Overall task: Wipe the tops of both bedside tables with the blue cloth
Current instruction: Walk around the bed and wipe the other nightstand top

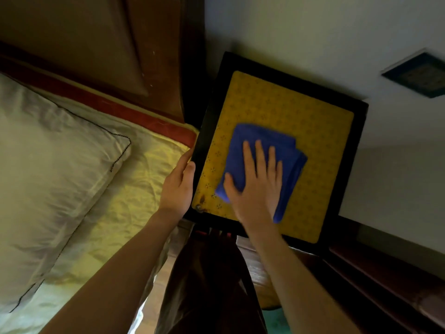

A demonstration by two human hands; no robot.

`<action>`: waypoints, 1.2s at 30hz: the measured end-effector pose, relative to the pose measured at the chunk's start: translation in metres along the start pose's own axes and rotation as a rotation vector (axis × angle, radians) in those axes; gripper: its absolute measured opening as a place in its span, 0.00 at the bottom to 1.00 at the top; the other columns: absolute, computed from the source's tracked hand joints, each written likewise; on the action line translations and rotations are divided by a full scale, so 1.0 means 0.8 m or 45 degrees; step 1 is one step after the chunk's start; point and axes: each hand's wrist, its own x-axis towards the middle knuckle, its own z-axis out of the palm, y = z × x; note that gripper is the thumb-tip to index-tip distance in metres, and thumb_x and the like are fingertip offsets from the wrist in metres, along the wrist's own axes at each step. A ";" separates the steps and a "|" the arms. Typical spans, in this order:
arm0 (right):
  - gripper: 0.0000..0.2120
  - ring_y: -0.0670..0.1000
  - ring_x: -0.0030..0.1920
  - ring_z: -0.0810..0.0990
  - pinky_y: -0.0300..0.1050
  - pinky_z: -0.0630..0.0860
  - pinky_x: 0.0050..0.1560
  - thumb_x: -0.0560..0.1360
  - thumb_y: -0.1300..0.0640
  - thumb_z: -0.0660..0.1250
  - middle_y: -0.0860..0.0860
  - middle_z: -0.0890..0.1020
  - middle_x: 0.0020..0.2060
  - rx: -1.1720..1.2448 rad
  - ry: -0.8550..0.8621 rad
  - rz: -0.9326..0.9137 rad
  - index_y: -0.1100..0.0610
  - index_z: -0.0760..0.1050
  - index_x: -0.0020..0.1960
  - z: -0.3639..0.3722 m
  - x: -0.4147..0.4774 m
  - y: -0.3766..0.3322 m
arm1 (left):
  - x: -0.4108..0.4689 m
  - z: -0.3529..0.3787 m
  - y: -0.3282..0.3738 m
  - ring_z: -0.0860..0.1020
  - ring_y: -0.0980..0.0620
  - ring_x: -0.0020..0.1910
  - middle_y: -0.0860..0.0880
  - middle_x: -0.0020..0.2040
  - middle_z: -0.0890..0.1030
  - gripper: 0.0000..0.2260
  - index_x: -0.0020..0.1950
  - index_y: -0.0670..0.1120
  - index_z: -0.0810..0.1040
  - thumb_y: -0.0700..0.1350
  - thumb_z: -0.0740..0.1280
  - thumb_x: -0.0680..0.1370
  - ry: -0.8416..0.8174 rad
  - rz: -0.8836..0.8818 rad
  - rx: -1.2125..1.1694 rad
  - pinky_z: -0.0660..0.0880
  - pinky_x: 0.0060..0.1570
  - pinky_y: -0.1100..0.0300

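Now right hand flat, fingers spread, atop blue cloth (folded); left hand grips bedside table edge.

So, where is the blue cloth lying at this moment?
The folded blue cloth lies on the yellow patterned top of the dark-framed bedside table, right of the bed, flat under the right hand.

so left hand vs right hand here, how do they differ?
The left hand grips the bedside table's dark left edge, thumb on top; the right hand lies flat, fingers spread. The left touches no cloth; the right presses the blue cloth onto the yellow top. Both are bare.
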 end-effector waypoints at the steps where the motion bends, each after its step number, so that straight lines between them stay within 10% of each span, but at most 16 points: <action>1: 0.35 0.56 0.78 0.51 0.58 0.54 0.75 0.75 0.36 0.55 0.50 0.57 0.78 -0.012 -0.030 -0.005 0.48 0.53 0.78 0.006 -0.037 0.004 | 0.000 0.000 0.000 0.77 0.57 0.60 0.57 0.60 0.80 0.16 0.71 0.61 0.68 0.54 0.53 0.83 -0.003 0.005 0.007 0.75 0.60 0.54; 7: 0.35 0.55 0.77 0.53 0.57 0.55 0.75 0.74 0.36 0.57 0.50 0.58 0.77 -0.049 -0.029 -0.144 0.48 0.55 0.77 0.020 -0.059 0.029 | 0.008 0.002 -0.010 0.75 0.74 0.52 0.67 0.55 0.77 0.17 0.72 0.58 0.68 0.51 0.52 0.84 -0.002 0.039 0.025 0.70 0.45 0.77; 19: 0.33 0.56 0.77 0.55 0.54 0.50 0.76 0.76 0.36 0.48 0.51 0.61 0.76 0.059 0.187 0.056 0.49 0.54 0.78 -0.042 0.229 0.051 | 0.007 0.003 -0.015 0.79 0.60 0.57 0.61 0.56 0.81 0.17 0.71 0.57 0.69 0.51 0.53 0.83 0.004 0.060 -0.017 0.75 0.55 0.59; 30: 0.31 0.55 0.78 0.52 0.59 0.57 0.74 0.78 0.40 0.54 0.50 0.57 0.77 0.018 -0.058 0.050 0.49 0.54 0.78 0.018 -0.103 0.061 | 0.006 0.004 -0.011 0.74 0.76 0.54 0.71 0.55 0.76 0.17 0.71 0.56 0.70 0.50 0.55 0.83 0.032 0.047 0.017 0.69 0.51 0.76; 36: 0.28 0.55 0.78 0.53 0.53 0.49 0.77 0.79 0.41 0.50 0.50 0.59 0.77 0.060 0.144 0.094 0.49 0.54 0.78 -0.006 0.057 0.074 | 0.015 0.004 -0.032 0.75 0.54 0.66 0.52 0.66 0.78 0.22 0.72 0.52 0.70 0.56 0.55 0.80 0.042 0.062 -0.026 0.71 0.67 0.51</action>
